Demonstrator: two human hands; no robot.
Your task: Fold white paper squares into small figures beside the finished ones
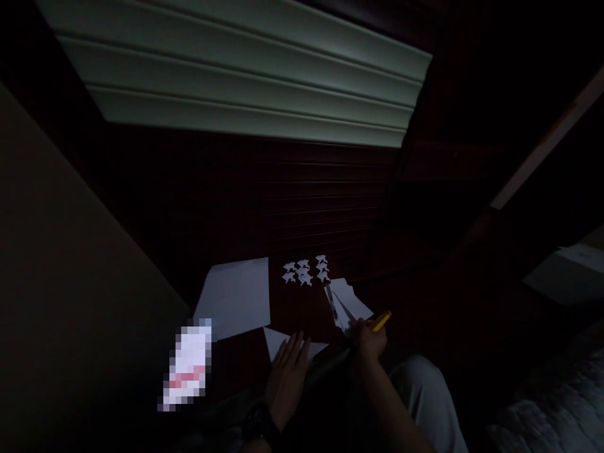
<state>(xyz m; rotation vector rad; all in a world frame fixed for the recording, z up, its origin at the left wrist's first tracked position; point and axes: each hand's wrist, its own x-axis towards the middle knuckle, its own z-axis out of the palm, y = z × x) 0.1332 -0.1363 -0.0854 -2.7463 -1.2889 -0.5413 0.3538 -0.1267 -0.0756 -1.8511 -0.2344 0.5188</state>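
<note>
In the head view, my left hand (287, 377) lies flat with fingers stretched over a white paper triangle (274, 343), pressing it to the dark tabletop (240, 374). My right hand (371, 343) is closed around a yellow-handled knife (381, 321). Its thin grey blade seems to point up and left, over white paper pieces (352, 299). A narrow, partly dark strip (331, 301) lies along the left side of those pieces; its kind is too dim to tell. Several small, jagged white paper cut-outs (303, 272) sit in groups beyond my hands.
A large white sheet (238, 296) lies at the table's left. Near its lower corner is a pixelated white and red patch (189, 365). Slatted dark panels (330, 207) and a pale blind (245, 69) rise behind. My knee (425, 396) is at lower right.
</note>
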